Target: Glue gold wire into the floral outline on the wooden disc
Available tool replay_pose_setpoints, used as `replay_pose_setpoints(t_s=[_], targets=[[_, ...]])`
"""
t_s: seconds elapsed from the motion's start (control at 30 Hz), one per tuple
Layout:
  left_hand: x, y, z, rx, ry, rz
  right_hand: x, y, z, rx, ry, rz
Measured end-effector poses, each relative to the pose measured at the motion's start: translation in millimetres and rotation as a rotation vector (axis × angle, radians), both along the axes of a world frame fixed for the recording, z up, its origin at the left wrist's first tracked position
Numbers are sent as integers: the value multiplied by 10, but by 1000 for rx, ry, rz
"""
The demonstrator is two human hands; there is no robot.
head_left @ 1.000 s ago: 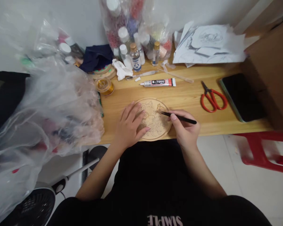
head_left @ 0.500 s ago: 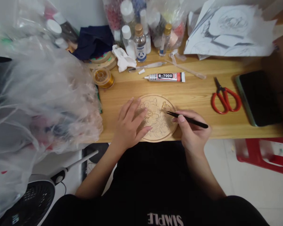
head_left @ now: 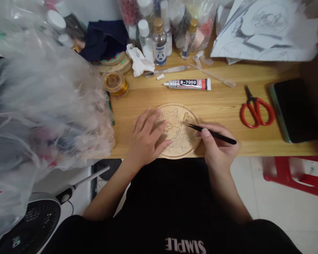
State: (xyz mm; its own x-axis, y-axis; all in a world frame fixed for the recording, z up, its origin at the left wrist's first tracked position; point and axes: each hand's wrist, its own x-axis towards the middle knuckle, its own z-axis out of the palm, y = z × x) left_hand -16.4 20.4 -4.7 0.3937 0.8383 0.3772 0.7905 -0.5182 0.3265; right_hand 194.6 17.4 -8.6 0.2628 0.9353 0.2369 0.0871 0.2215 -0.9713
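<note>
A round wooden plaque [head_left: 177, 148] with a drawn flower pattern lies at the table's front edge, some of its lines laid in gold. Spread over its left side, my left hand [head_left: 147, 139] rests with the fingers apart, holding nothing. My right hand [head_left: 219, 144] pinches a pair of black tweezers [head_left: 214, 133] at the plaque's right side. The tweezers' tips point left, at the gold part near the upper right of the pattern. Whether the tips grip anything is too small to tell.
Behind the plaque lie a B-7000 glue tube [head_left: 188, 84], a pen [head_left: 169, 70] and a spool of gold wire [head_left: 116, 84]. Red-handled scissors [head_left: 257, 111] and a phone [head_left: 295, 109] are at right. Bottles [head_left: 159, 46] stand behind; plastic bags [head_left: 55, 95] crowd the left.
The whole view has shifted slightly. Both hands keep nearly the same place on the plaque, with the tweezers still over the gold part.
</note>
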Motion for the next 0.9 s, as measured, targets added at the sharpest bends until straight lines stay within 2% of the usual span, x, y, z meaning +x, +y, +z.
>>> replay_pose_setpoints(t_s=[0.17,0.37,0.53,0.7,0.9], targets=[[-31,24,8,-63,-73,-21,1,2,2,-12,-9,6],[-70,50,30,-62,-168,-48,2,-3,19,-13,-26,6],[-77,37,55,-48,-241,-6,3,-10,12,-10,8,21],[-59,-6,67,52,-196,21,-2,-19,12,-22,-11,0],[-42,-25,54,96,-105,20,4,-18,10,-20,-3,18]])
